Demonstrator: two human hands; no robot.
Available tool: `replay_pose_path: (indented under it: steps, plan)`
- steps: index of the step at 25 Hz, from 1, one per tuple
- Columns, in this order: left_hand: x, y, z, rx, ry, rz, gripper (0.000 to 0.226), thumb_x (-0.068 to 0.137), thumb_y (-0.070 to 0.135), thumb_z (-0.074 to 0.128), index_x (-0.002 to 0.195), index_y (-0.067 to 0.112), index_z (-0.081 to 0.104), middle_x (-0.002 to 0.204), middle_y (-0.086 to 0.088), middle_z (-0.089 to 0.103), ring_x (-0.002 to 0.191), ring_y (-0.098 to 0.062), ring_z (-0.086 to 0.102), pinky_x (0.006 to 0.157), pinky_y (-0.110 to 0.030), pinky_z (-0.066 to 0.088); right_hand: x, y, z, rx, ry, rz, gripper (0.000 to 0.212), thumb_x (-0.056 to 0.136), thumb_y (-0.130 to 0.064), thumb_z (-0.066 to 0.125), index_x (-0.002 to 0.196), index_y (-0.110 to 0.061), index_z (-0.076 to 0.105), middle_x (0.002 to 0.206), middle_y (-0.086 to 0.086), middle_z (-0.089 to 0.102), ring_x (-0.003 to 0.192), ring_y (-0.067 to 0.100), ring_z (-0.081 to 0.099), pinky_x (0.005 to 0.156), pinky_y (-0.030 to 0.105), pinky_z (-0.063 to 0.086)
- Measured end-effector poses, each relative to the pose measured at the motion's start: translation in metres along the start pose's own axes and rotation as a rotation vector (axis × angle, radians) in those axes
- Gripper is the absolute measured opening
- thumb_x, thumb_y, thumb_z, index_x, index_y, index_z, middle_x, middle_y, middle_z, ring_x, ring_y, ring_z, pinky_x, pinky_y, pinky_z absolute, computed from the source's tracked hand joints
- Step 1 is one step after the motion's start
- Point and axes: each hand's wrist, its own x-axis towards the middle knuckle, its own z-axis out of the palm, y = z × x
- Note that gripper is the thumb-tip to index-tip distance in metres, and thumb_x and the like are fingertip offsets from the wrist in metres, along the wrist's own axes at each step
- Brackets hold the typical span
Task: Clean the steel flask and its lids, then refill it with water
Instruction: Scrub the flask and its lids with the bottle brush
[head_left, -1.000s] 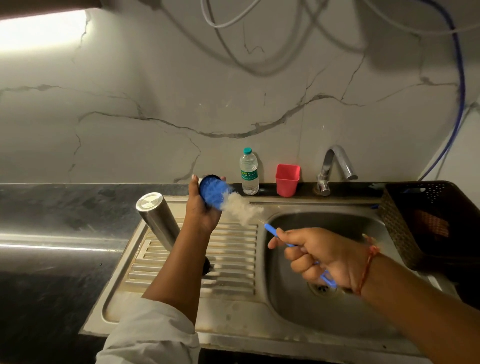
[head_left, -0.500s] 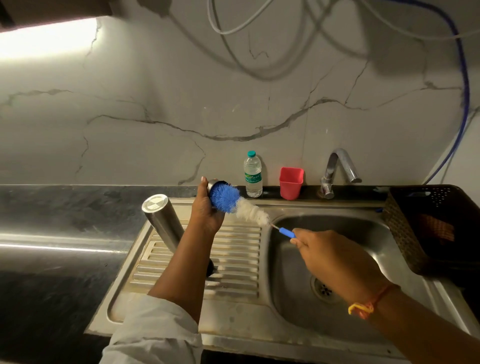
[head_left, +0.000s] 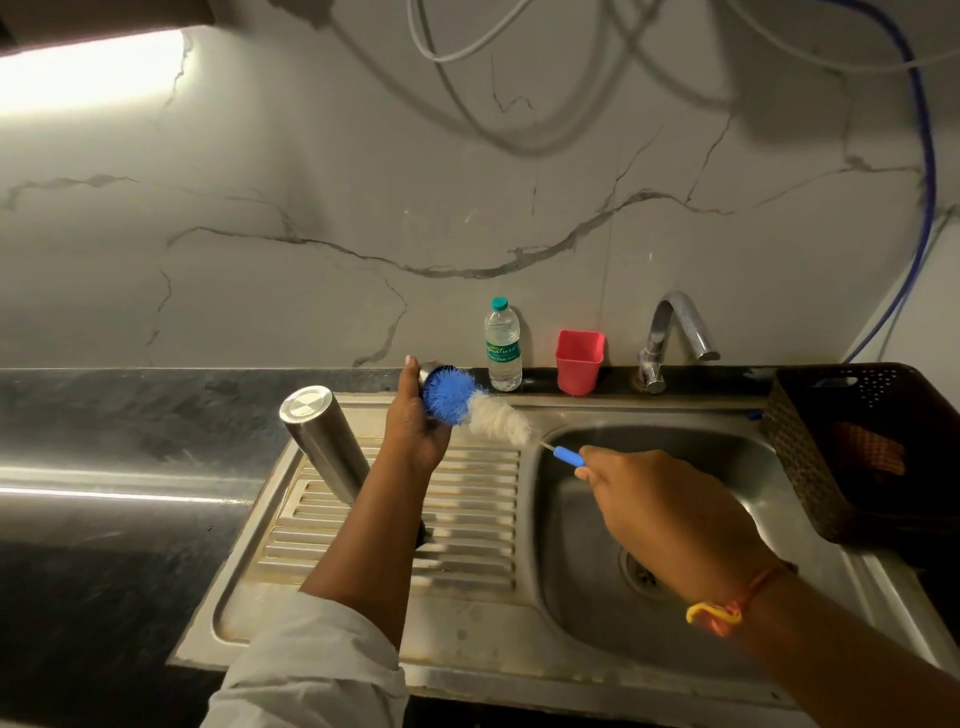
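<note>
The steel flask (head_left: 324, 447) stands upside down on the sink's ribbed drainboard (head_left: 467, 499), leaning left, its mouth hidden behind my left forearm. My left hand (head_left: 415, 421) holds a small steel lid (head_left: 427, 370) above the drainboard, mostly hidden by the brush. My right hand (head_left: 660, 512) grips the blue handle of a bottle brush (head_left: 496, 415) over the basin. The brush's blue bristle tip is pushed into the lid, and its white bristles trail toward my right hand.
A steel basin (head_left: 727, 457) with a drain lies on the right, with a tap (head_left: 670, 332) behind it. A water bottle (head_left: 503, 345) and a red cup (head_left: 579, 361) stand on the back ledge. A dark basket (head_left: 810, 457) sits at the right edge. Dark countertop (head_left: 130, 415) extends left.
My right hand rose and rolled palm-down on the brush handle. The brush tip went into the lid in my left hand. The flask stayed still.
</note>
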Motion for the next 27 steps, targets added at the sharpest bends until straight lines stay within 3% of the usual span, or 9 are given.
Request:
replay_pose_path:
  steps: [3,7,10,11,13,15,18,22,27]
  plan:
    - [0.003,0.010,-0.002,-0.024,0.005,0.041,0.071,0.093,0.051,0.066,0.142,0.002,0.052,0.125,-0.019,0.064,0.120,-0.031,0.063,0.107,-0.048,0.050,-0.003,0.002,-0.005,0.053,-0.052,-0.001,0.036,0.106,-0.043,0.029,0.124,-0.029,0.057,0.063,-0.007,0.048,0.053,0.009,0.050,0.047,0.022,0.036]
    - [0.007,0.013,0.000,-0.042,0.023,0.035,0.069,0.094,0.054,0.064,0.138,0.002,0.054,0.130,-0.019,0.067,0.118,-0.032,0.067,0.094,-0.045,0.059,-0.002,0.000,-0.005,0.134,-0.064,0.033,0.035,0.105,-0.043,0.031,0.118,-0.027,0.060,0.068,-0.005,0.056,0.059,0.011,0.054,0.048,0.019,0.036]
    - [0.002,0.009,0.005,0.014,-0.025,0.018,0.065,0.095,0.055,0.061,0.131,0.001,0.057,0.116,-0.020,0.071,0.107,-0.030,0.071,0.095,-0.044,0.057,0.009,0.007,0.000,0.327,-0.092,0.102,0.034,0.103,-0.042,0.042,0.116,-0.021,0.066,0.085,-0.002,0.069,0.074,0.015,0.063,0.070,0.033,0.053]
    - [0.002,0.009,0.004,0.019,-0.027,0.020,0.066,0.094,0.055,0.062,0.131,0.001,0.057,0.118,-0.020,0.070,0.109,-0.031,0.070,0.098,-0.045,0.056,0.010,0.008,0.001,0.420,-0.123,0.112,0.033,0.102,-0.040,0.045,0.112,-0.019,0.069,0.080,-0.003,0.068,0.070,0.012,0.061,0.068,0.031,0.051]
    - [0.004,0.013,-0.001,-0.011,-0.030,0.029,0.068,0.093,0.056,0.062,0.133,0.001,0.057,0.122,-0.019,0.069,0.112,-0.031,0.069,0.101,-0.044,0.056,0.009,0.008,0.003,0.596,-0.230,0.134,0.028,0.102,-0.036,0.049,0.102,-0.020,0.072,0.058,-0.007,0.053,0.049,0.004,0.046,0.051,0.023,0.039]
    - [0.001,0.014,0.001,-0.020,-0.059,0.024,0.064,0.096,0.057,0.058,0.130,0.003,0.059,0.115,-0.017,0.070,0.107,-0.028,0.071,0.102,-0.042,0.055,0.010,0.010,0.004,0.835,-0.334,0.227,0.027,0.103,-0.034,0.049,0.097,-0.023,0.072,0.051,-0.008,0.042,0.038,0.003,0.033,0.041,0.020,0.029]
    - [0.003,0.017,0.008,0.023,-0.060,0.026,0.059,0.096,0.056,0.059,0.122,0.003,0.061,0.110,-0.017,0.070,0.104,-0.027,0.069,0.104,-0.043,0.053,0.010,0.012,0.003,1.083,-0.470,0.391,0.029,0.104,-0.035,0.046,0.101,-0.019,0.071,0.051,-0.009,0.037,0.039,0.005,0.026,0.036,0.020,0.021]
    - [-0.001,0.015,0.015,0.007,-0.072,0.026,0.065,0.096,0.057,0.057,0.131,0.002,0.058,0.112,-0.017,0.070,0.104,-0.026,0.070,0.101,-0.041,0.054,0.013,0.016,0.001,1.254,-0.602,0.438,0.034,0.104,-0.036,0.046,0.110,-0.011,0.068,0.057,-0.005,0.033,0.045,0.006,0.020,0.036,0.019,0.016]
    - [0.000,0.023,0.017,0.038,-0.009,0.080,0.064,0.096,0.052,0.061,0.136,0.002,0.054,0.131,-0.022,0.066,0.119,-0.032,0.067,0.105,-0.047,0.052,0.011,0.024,0.004,1.305,-0.610,0.488,0.034,0.104,-0.035,0.045,0.112,-0.010,0.067,0.059,-0.004,0.031,0.048,0.007,0.017,0.039,0.019,0.013]
